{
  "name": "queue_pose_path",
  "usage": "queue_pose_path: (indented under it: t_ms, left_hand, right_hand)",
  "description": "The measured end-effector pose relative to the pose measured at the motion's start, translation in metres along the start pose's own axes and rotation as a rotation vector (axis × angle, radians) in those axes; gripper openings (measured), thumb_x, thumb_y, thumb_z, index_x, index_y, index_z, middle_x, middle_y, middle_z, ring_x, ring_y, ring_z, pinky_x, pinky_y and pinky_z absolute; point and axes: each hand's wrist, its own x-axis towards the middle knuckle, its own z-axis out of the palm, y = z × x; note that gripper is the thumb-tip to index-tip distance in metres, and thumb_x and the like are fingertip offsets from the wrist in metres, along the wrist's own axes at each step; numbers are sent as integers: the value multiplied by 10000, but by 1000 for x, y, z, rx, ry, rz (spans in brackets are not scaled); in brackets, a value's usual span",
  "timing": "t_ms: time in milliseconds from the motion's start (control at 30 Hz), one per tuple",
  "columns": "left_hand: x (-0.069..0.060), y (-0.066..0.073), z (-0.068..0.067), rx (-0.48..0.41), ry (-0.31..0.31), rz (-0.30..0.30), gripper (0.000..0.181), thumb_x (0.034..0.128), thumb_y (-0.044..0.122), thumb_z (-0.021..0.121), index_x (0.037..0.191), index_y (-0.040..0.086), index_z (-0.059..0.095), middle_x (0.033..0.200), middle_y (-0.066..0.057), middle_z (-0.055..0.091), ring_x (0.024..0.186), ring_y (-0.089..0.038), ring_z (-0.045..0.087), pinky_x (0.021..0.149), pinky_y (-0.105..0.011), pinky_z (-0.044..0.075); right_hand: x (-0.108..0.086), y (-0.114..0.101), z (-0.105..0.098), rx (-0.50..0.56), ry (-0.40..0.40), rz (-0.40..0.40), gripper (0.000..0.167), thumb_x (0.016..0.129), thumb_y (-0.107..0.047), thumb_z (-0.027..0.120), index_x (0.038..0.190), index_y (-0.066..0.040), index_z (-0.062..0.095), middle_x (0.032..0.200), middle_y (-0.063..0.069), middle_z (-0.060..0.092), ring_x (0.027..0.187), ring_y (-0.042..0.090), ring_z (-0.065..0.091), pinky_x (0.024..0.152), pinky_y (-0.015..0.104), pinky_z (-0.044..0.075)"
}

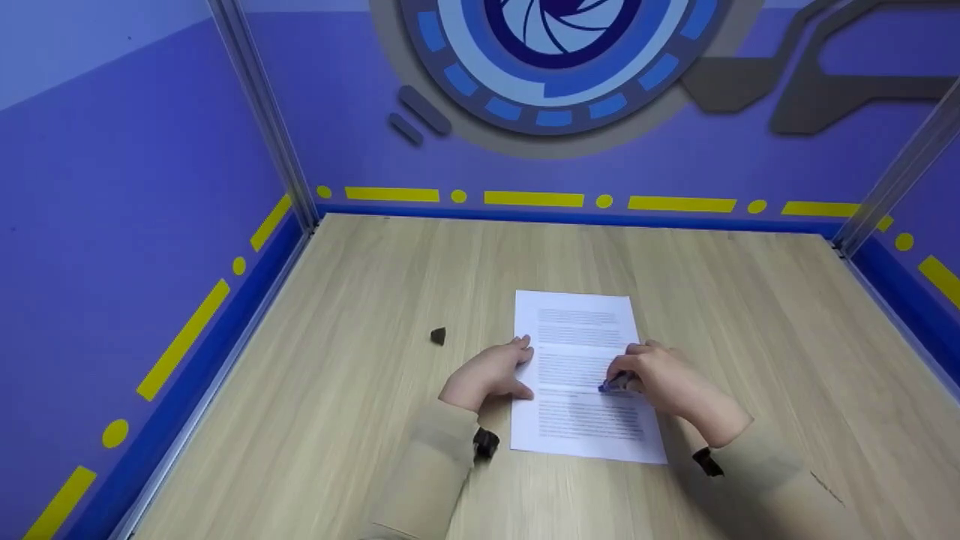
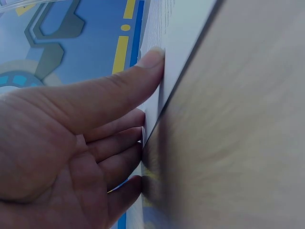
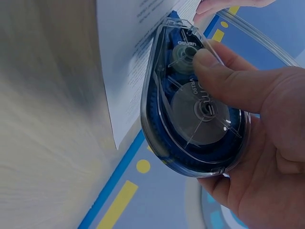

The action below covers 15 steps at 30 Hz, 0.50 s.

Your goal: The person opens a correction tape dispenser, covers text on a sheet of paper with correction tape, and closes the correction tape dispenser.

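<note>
A printed sheet of paper (image 1: 574, 302) lies flat on the wooden table. My right hand (image 1: 666, 379) pinches a correction tape dispenser (image 3: 200, 114) between thumb and fingers; it has a clear case, dark blue parts and round reels inside. In the head view, the tape's tip is over the lower middle of the printed text; I cannot tell there whether it touches. My left hand (image 1: 491, 373) rests at the sheet's left edge, thumb and fingers spread apart. In the left wrist view, its thumb (image 2: 152, 58) and fingertips touch the paper.
A small dark piece (image 1: 439, 336) lies on the table (image 1: 375, 300), left of the sheet. Dark marks (image 1: 827, 487) run along the tabletop beside the right sleeve. Blue walls (image 1: 330, 112) with yellow dashes enclose the table at the back and sides.
</note>
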Motion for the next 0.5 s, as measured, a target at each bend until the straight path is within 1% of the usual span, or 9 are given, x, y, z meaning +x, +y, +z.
queue_pose_path:
  t_ms: [167, 333, 500]
  left_hand:
    - [0, 1, 0, -8, 1, -11, 798, 849, 176, 850, 1534, 47, 463, 1695, -61, 308, 1581, -219, 286, 1300, -348, 269]
    - [1, 1, 1, 4, 1, -13, 797, 853, 185, 847, 1536, 50, 460, 1695, -62, 305, 1580, -222, 287, 1300, -346, 267]
    - [1, 1, 1, 2, 4, -13, 797, 850, 184, 850, 1534, 50, 463, 1695, -62, 306, 1579, -223, 289, 1299, -346, 269]
  right_hand:
    - [-2, 0, -1, -7, -8, 16, 266, 794, 64, 795, 900, -180, 787, 846, -25, 708, 808, 201, 637, 661, 388, 524]
    - [-3, 1, -3, 2, -29, 31, 296, 787, 88, 786, 916, -178, 785, 859, -24, 700, 828, 221, 645, 682, 409, 529]
    - [-3, 2, -4, -2, -38, 32, 280, 800, 75, 786, 922, -177, 782, 862, -23, 697, 810, 207, 634, 662, 391, 516]
